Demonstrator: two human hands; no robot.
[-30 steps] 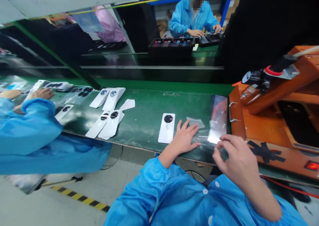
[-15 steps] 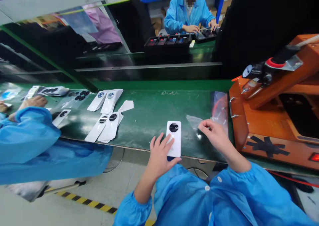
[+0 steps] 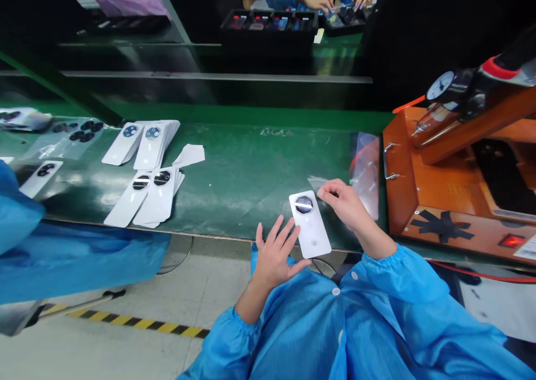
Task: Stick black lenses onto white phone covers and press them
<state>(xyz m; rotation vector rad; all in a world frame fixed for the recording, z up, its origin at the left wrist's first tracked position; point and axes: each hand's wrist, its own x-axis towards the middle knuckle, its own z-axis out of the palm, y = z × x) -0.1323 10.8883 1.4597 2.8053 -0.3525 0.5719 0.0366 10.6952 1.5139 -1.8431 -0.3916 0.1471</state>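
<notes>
Tho nr panel [image 3: 315, 232], R grip [image 3: 345, 202] unclear

No word, brand or number can be read. A pale, uneven scrawl [image 3: 277, 132] stands along the far side of the glossy green tabletop [image 3: 243, 190], its characters illegible. The round, white-faced pressure gauge [image 3: 440, 85] on the orange box-shaped machine [image 3: 402, 173] bears dial markings too small to read. A white rectangular label [image 3: 527, 249] on the machine's front, cut by the picture's edge, has print too fine to make out.
</notes>
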